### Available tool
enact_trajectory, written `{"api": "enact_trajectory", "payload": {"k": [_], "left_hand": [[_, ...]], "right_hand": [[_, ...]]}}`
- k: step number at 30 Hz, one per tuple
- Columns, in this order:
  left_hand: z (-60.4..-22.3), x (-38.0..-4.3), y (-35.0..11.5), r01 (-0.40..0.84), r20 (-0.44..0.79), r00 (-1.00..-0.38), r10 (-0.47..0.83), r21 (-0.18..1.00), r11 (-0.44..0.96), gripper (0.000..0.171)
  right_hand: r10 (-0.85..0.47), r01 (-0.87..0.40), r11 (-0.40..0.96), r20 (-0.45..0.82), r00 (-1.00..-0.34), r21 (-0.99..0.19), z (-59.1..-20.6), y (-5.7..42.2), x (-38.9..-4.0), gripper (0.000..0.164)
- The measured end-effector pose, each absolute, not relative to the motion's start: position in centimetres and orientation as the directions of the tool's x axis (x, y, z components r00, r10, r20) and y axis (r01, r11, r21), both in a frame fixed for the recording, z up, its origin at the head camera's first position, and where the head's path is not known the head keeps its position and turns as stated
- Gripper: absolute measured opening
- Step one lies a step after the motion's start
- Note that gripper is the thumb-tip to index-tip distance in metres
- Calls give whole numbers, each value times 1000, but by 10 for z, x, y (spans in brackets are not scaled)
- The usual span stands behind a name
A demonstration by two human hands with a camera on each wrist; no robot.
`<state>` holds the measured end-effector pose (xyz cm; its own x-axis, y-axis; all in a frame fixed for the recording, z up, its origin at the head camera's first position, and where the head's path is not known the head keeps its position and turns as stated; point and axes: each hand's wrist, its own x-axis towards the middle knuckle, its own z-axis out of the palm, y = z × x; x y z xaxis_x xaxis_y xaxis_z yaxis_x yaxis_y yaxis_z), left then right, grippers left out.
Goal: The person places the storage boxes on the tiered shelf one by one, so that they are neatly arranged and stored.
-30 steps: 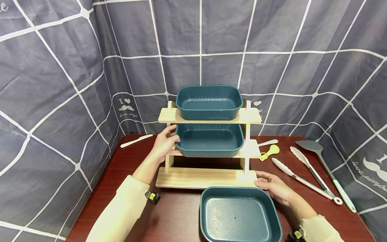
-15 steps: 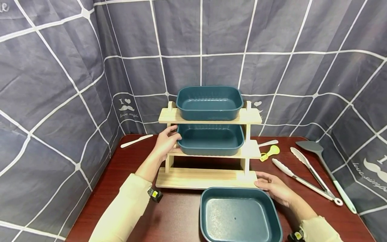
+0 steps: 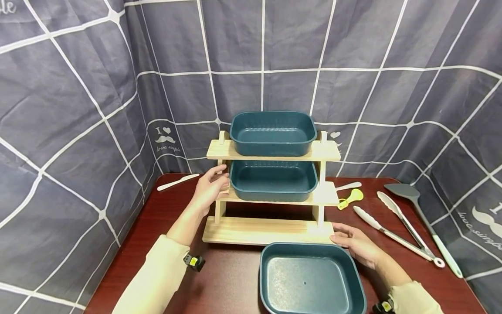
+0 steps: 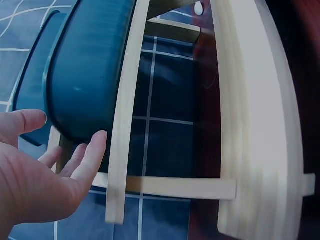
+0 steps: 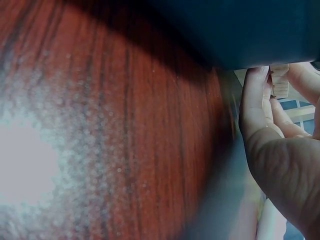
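Observation:
A three-tier wooden rack (image 3: 251,230) stands on the table with one dark teal rectangular bin (image 3: 273,148) on its top shelf and a matching bin (image 3: 273,192) on the middle shelf. My left hand (image 3: 208,188) is beside the middle bin's left end, its fingers spread and holding nothing. The left wrist view shows this hand (image 4: 55,175) with thumb and fingers apart, near the bin's (image 4: 87,70) end wall. With thumb and fingers, my right hand (image 3: 358,245) grips the right end of the bottom shelf; in the right wrist view, the fingers (image 5: 256,100) lie around the wood end (image 5: 281,82).
A third teal bin (image 3: 310,279) sits on the table in front of the rack. To the right lie tongs (image 3: 400,235), a grey spatula (image 3: 404,189), a yellow measuring spoon (image 3: 350,198) and a white utensil handle (image 3: 349,186). A white knife (image 3: 178,182) lies at left.
My left hand has let go of the middle bin's left end and drawn slightly left. That bin shifted a little right and back on its shelf. The right hand stays put.

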<state>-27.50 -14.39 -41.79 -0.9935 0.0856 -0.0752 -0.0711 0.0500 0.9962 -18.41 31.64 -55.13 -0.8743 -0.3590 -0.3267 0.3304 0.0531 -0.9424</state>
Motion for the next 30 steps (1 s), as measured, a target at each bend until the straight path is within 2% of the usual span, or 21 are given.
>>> {"api": "enact_trajectory", "payload": {"k": [16,22,30], "left_hand": [[-441,-207,-164,-29,-39,-993,107,996,89,48],[-461,-174,-160,-42,-59,-982,179,994,99,45],[-502,-136,-147,-107,-136,-943,305,988,109,51]], "right_hand": [[-350,328,58,-327,-878,-943,-552,316,-184,72],[-353,326,58,-325,-878,-944,-552,316,-184,73],[-356,316,52,-313,-881,-947,-552,317,-183,72]]}}
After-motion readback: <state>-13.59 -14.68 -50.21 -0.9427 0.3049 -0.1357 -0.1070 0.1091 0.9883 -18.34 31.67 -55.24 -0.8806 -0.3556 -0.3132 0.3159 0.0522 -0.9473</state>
